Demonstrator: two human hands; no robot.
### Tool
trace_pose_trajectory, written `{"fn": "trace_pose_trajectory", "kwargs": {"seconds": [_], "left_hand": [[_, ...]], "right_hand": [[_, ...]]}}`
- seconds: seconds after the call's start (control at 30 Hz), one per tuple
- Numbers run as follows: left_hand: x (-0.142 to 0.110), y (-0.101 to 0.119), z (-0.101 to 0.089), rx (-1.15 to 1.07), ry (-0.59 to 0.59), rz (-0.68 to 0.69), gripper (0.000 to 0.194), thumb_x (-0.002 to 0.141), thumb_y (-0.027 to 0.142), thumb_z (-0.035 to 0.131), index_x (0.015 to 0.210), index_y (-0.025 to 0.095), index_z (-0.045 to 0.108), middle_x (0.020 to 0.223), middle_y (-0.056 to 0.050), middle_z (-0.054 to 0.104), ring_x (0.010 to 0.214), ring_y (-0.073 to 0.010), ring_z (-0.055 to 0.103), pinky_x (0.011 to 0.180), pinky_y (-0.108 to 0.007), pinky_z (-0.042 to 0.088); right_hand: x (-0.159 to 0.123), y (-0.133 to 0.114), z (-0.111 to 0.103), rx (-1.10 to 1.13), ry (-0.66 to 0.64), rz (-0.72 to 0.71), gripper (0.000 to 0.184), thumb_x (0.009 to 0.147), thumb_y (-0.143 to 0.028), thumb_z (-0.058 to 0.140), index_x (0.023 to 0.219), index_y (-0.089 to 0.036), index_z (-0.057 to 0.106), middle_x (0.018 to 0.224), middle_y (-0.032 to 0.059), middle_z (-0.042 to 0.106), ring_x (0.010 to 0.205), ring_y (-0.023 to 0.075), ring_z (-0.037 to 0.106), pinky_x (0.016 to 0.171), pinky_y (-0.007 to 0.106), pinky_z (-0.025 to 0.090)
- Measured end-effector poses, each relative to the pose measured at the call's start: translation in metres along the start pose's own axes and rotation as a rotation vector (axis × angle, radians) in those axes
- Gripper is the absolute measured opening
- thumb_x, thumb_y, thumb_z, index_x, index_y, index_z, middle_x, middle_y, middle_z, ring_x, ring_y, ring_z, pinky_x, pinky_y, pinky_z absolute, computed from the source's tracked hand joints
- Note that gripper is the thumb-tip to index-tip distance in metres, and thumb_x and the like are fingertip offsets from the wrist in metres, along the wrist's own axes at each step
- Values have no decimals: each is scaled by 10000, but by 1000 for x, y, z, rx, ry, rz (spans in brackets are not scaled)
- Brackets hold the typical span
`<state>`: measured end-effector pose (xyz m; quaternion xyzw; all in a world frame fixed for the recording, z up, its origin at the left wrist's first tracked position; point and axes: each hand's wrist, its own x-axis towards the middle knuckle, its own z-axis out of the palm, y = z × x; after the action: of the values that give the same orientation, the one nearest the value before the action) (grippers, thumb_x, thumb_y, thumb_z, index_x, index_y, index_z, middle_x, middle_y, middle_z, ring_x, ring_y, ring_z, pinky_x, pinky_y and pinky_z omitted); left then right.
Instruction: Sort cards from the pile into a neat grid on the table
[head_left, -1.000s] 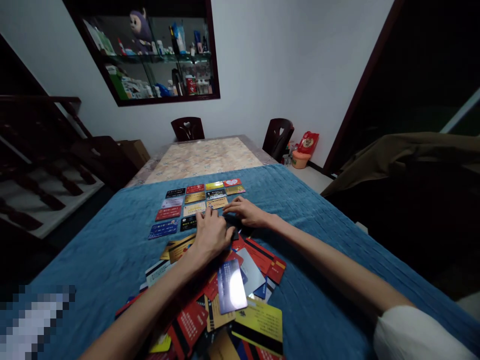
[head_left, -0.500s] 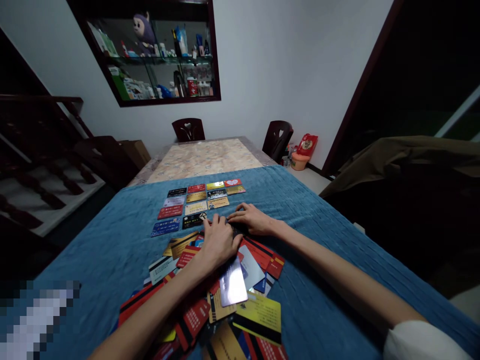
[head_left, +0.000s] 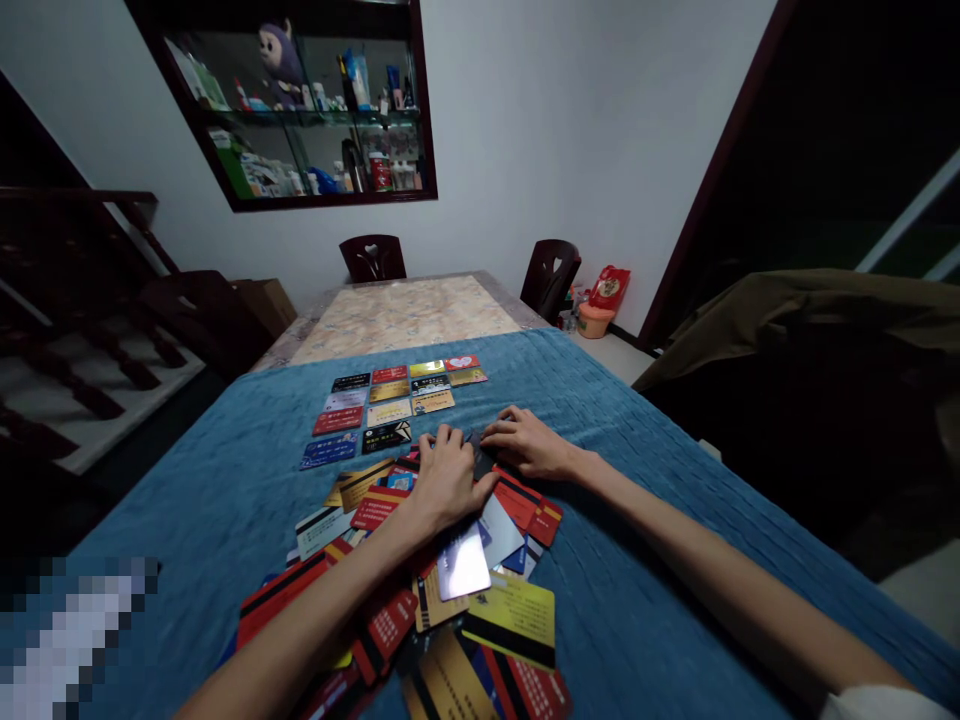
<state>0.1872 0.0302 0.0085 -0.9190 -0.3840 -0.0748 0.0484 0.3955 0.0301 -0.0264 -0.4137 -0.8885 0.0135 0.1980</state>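
A loose heap of plastic cards (head_left: 510, 625), mostly red, gold, yellow and silver, lies on the blue cloth, partly hidden under my left forearm. At the heap's far edge, a dark card (head_left: 482, 458) shows between my hands. My left hand (head_left: 451, 478) is bent over it, with the card between its thumb and forefinger. From the other side, the curled fingers of my right hand (head_left: 534, 444) rest on the same card; that thumb is hidden. Beyond the heap, several cards lie in rows, among them a black card (head_left: 387, 436) and a blue card (head_left: 328, 450).
The blue cloth (head_left: 622, 520) covers the near part of the table, and a patterned cover (head_left: 412, 315) the far part. Dark chairs (head_left: 551, 280) stand around it. A brown garment (head_left: 787, 310) hangs at the right. A pixelated patch hides the lower left corner.
Both hands have shifted to the right, my right hand farther, so the gap between them is wider. More of the dark card shows, moved slightly right. The view has shifted a little.
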Motion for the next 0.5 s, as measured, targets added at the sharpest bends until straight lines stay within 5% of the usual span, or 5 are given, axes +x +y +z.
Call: {"fn": "trace_pose_trajectory", "kwargs": {"seconds": [0.27, 0.5], "left_hand": [[2, 2, 2, -16, -10, -6, 382, 885, 434, 517, 1035, 133, 698, 1081, -163, 625, 1101, -328, 485, 895, -488, 386], [2, 2, 4, -24, 31, 24, 330, 875, 383, 522, 970, 142, 726, 1031, -158, 632, 1078, -325, 483, 890, -496, 378]], "right_hand": [[-8, -4, 2, 46, 98, -12, 341, 856, -138, 578, 1178, -188, 679, 1149, 113, 663, 1060, 250, 477, 928, 459, 447], [-9, -5, 2, 83, 95, -39, 480, 787, -85, 599, 1248, -208, 645, 1245, 96, 652, 1139, 248, 473, 979, 466, 435]]}}
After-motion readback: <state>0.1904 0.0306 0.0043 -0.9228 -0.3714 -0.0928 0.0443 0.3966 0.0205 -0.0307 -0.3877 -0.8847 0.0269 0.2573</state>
